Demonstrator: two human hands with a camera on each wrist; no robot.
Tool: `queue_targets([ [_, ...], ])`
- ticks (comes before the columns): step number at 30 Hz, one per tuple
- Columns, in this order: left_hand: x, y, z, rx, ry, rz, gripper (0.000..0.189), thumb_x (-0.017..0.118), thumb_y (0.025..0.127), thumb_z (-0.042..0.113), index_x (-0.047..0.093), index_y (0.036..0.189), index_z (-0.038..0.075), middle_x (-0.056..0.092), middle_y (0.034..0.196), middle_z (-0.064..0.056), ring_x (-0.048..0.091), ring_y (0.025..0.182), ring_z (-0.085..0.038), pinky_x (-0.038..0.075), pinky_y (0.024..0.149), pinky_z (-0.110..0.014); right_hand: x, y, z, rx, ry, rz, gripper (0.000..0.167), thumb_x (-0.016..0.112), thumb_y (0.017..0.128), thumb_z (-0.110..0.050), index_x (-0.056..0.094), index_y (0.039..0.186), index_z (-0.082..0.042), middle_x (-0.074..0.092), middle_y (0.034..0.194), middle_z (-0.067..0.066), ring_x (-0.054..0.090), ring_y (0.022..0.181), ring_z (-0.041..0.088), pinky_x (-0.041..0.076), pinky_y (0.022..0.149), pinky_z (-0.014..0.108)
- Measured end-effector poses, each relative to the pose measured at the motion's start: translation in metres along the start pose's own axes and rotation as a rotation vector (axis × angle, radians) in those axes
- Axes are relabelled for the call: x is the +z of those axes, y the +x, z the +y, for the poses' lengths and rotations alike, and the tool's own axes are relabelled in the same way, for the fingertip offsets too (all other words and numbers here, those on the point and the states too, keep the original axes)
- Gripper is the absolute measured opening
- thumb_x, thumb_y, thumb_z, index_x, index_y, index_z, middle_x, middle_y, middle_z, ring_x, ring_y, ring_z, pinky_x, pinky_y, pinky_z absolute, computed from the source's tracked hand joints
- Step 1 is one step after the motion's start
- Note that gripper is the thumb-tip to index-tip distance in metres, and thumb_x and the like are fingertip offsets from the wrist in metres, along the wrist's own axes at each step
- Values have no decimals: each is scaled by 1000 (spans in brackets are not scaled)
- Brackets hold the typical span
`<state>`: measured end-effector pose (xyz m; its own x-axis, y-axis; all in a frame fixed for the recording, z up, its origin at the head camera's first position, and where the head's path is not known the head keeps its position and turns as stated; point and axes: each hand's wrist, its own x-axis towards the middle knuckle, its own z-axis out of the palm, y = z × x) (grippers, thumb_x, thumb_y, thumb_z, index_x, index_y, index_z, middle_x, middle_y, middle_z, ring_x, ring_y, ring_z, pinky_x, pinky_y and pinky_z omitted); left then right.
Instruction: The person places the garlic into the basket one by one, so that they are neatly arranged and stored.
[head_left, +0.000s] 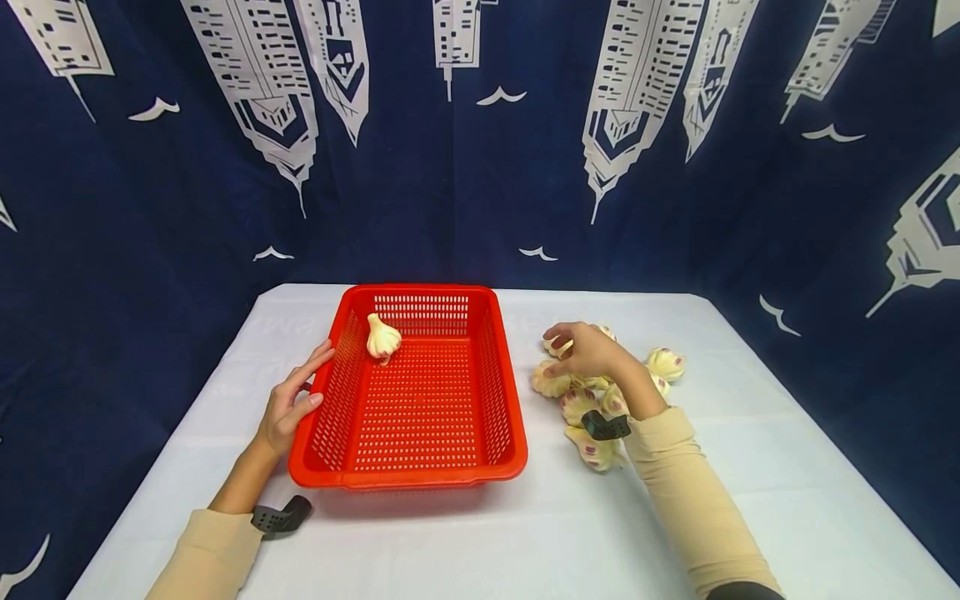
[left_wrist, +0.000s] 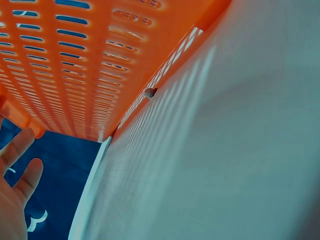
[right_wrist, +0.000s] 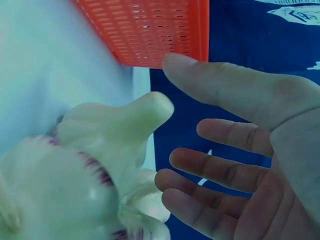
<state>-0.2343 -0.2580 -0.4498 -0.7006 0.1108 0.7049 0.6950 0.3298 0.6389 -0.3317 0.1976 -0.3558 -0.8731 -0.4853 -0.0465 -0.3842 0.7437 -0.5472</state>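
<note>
A red plastic basket (head_left: pixel 420 417) with slotted walls stands on the white table. One garlic bulb (head_left: pixel 384 339) lies inside it, toward the back left. My left hand (head_left: pixel 285 410) rests on the basket's left rim, its fingers and thumb fairly straight. To the right of the basket is a pile of garlic bulbs (head_left: pixel 579 406), some with purple streaks. Over the back of that pile is my right hand (head_left: pixel 588 350), fingers loosely bent and thumb apart. The right wrist view shows nothing between its fingers (right_wrist: pixel 220 167), with a garlic bulb (right_wrist: pixel 112 125) close by.
The white tabletop (head_left: pixel 487 550) extends around the basket and the pile. Behind and beside it hangs a dark blue cloth (head_left: pixel 450 200) printed with white buildings and birds. One garlic bulb (head_left: pixel 666 364) lies at the right edge of the pile.
</note>
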Motion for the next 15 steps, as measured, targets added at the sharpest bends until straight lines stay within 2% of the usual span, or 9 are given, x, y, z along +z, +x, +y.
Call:
queue_targets([
  [15, 0, 1, 0, -2, 4, -3, 61, 48, 76, 6, 54, 135, -7, 45, 147, -23, 49, 119, -9, 36, 77, -23, 11, 2, 6, 33, -67, -61, 66, 83, 75, -7, 55, 134, 4, 62, 121, 27, 60, 105, 37, 51, 87, 44],
])
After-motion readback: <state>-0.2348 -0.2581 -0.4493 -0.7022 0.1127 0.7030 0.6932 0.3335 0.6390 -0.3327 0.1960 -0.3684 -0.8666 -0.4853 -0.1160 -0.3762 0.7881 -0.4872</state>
